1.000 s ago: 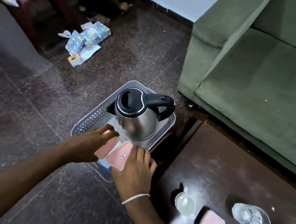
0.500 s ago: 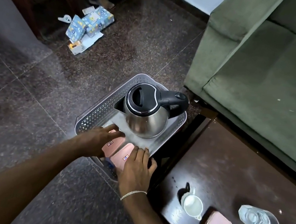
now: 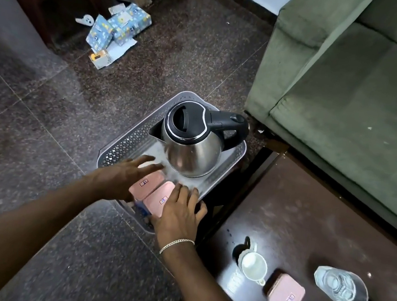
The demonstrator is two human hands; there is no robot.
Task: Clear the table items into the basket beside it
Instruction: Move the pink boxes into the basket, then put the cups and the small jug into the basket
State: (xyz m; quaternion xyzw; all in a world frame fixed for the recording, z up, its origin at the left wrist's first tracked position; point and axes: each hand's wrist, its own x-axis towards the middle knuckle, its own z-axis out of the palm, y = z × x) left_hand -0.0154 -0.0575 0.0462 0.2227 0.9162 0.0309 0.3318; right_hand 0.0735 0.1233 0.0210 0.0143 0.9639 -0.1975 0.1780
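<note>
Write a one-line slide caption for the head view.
Both hands, left hand and right hand, settle pink boxes beside the kettle in the basket.

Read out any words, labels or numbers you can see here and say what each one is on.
None can be read.
Pink boxes in the basket: left one and right one each bear a small label, too blurred to read.
Pink box on the table: same small label, unreadable.
Blue patterned packets on the floor: print too small.
</note>
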